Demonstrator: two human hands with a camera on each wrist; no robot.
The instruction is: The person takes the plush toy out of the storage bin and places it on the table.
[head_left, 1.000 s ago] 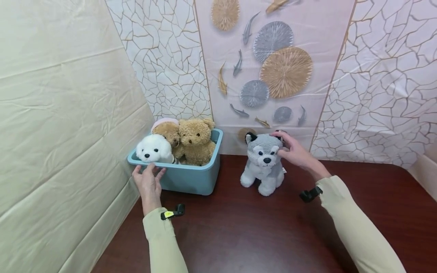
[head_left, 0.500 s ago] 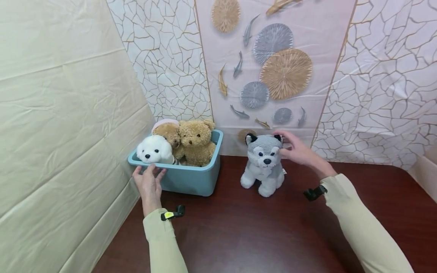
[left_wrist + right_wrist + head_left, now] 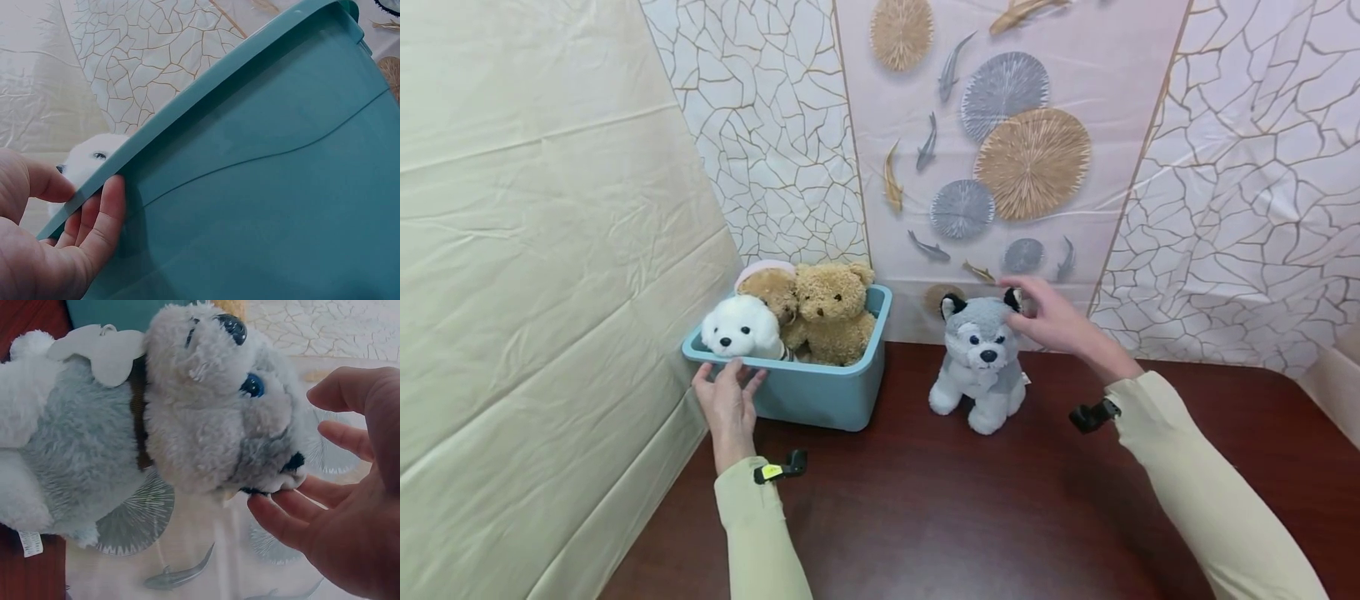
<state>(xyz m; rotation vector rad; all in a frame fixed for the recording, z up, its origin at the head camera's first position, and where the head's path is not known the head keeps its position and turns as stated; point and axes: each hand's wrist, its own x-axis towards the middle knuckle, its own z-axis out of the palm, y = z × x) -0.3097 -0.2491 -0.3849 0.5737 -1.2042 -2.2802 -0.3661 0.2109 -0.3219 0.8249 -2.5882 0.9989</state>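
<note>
A blue plastic storage bin (image 3: 820,396) stands at the left of the table. My left hand (image 3: 727,404) grips its front rim, the thumb over the top and the fingers under the lip (image 3: 87,219). Inside sit a white plush dog (image 3: 741,327), a curly tan teddy bear (image 3: 835,312) and a brown plush (image 3: 771,293) with a pink top, partly hidden. To the right a grey and white plush husky (image 3: 981,358) sits upright on the table. My right hand (image 3: 1048,317) is spread beside its head; in the right wrist view the fingertips are at the ear (image 3: 294,464), the thumb apart.
The dark red-brown table (image 3: 940,508) stretches in front of the bin and husky. Patterned cloth (image 3: 1030,167) hangs along the back, and a cream cloth wall (image 3: 565,275) rises close on the left. A white tag (image 3: 30,542) hangs from the husky.
My right hand has loosened and lifted slightly from the husky's head, its fingers spreading so the ear shows. The left hand, bin and husky have stayed in place.
</note>
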